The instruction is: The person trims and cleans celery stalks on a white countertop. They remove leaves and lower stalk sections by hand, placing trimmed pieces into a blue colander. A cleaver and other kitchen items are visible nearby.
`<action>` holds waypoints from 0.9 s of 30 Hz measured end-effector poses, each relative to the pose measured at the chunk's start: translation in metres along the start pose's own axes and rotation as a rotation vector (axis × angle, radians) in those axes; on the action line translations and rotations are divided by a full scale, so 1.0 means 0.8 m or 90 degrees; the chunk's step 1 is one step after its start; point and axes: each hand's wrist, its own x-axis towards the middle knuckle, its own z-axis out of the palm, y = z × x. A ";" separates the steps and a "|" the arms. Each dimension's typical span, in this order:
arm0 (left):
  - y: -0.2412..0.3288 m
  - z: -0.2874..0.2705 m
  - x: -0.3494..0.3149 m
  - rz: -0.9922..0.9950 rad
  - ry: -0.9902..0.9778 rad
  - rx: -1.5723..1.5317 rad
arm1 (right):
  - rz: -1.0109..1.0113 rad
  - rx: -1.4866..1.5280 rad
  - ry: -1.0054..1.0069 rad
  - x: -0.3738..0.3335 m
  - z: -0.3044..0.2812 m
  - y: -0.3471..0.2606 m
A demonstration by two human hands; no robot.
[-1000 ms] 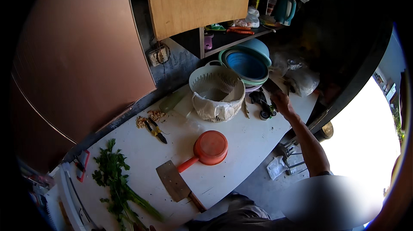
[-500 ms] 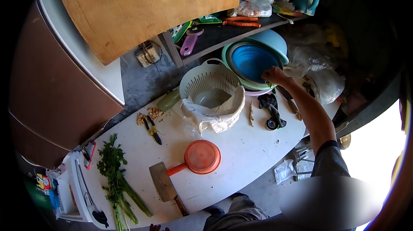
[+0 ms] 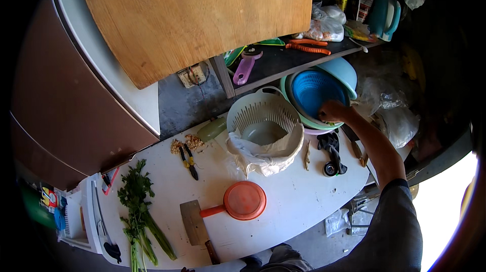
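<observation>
My right hand (image 3: pixel 334 112) reaches over the front rim of the blue colander (image 3: pixel 316 90) with its fingers curled closed. A bit of green shows just under the fingers; what they hold is too small to make out. The colander sits inside stacked basins, with a pale green basin (image 3: pixel 288 87) around it and a light blue bowl (image 3: pixel 341 72) tilted behind. Only a dark sliver of my left hand (image 3: pixel 187 270) shows at the lower edge, its fingers hidden. Nearest to that hand lie a cleaver (image 3: pixel 192 221) and a bunch of celery (image 3: pixel 136 191) on the white table.
A grey-green basket (image 3: pixel 263 107) lined with a white bag stands mid-table. In front lies a red-orange pan-shaped thing (image 3: pixel 244 200). Pliers (image 3: pixel 190 163), a roll of black tape (image 3: pixel 330 169) and a knife (image 3: pixel 359 153) lie about. A wooden board (image 3: pixel 202 14) overhangs the back left.
My right hand has dropped slightly lower at the colander's front rim. The whole view has shifted, so the scene sits further right. Less of my left hand shows at the lower edge.
</observation>
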 end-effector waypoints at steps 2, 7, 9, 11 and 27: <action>0.010 0.007 0.012 -0.016 -0.010 -0.004 | 0.018 -0.044 -0.029 -0.001 0.004 0.006; 0.033 0.012 0.034 -0.012 -0.039 0.017 | 0.058 -0.096 -0.048 0.007 0.003 0.009; 0.043 0.008 0.042 0.004 -0.039 0.021 | 0.081 -0.024 -0.049 0.005 0.015 0.020; 0.039 0.006 0.039 -0.009 -0.042 0.002 | 0.084 0.076 -0.060 0.006 0.019 0.029; 0.030 0.003 0.038 -0.065 -0.052 -0.044 | 0.075 -0.194 0.110 0.002 0.046 0.050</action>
